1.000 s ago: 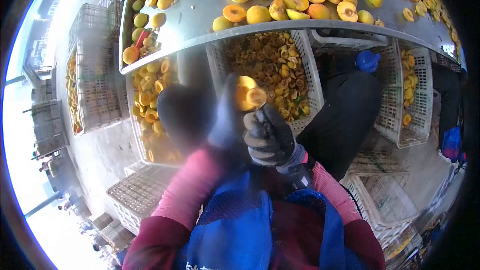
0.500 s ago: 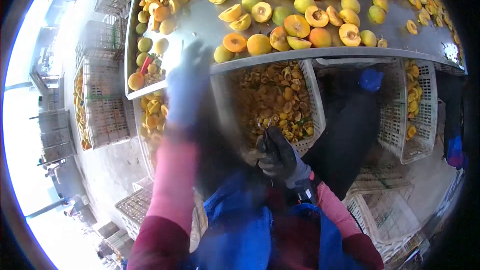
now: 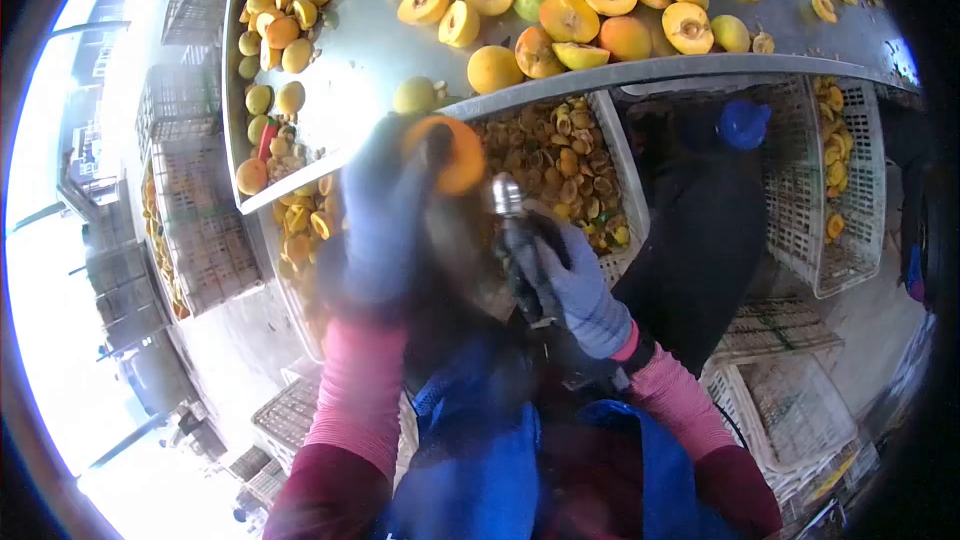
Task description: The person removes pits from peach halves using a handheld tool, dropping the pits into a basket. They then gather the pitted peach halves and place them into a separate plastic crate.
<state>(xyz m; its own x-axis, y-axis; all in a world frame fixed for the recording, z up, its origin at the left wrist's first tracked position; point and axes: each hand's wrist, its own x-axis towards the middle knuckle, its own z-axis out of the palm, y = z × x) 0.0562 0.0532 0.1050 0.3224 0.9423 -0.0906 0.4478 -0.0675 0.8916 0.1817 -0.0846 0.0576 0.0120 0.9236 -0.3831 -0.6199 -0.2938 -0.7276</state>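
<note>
My left hand (image 3: 375, 210), in a blue-grey glove and smeared by motion, is closed on a peach half (image 3: 462, 162) just in front of the metal table's edge. The fruit's orange flesh shows, and fingers cover part of it. In my right hand (image 3: 580, 285), gloved with dark fingers, is a hand tool (image 3: 508, 195) with a shiny metal head and a dark handle. Its head points up, a short way to the right of the peach half and apart from it. Below both hands stands a crate (image 3: 625, 160) holding pit-and-scrap pieces.
Cut peaches (image 3: 570, 15) lie across the metal table (image 3: 380, 45), with a red-handled item (image 3: 268, 140) at its left corner. Peach pieces fill a crate (image 3: 845, 210) on the right. More plastic crates (image 3: 205, 220) stand at left. A person's blue-covered foot (image 3: 743, 125) shows under the table.
My left hand has come back from over the table toward me, now with a peach half. My right hand has raised and turned the tool toward it. The view has shifted slightly.
</note>
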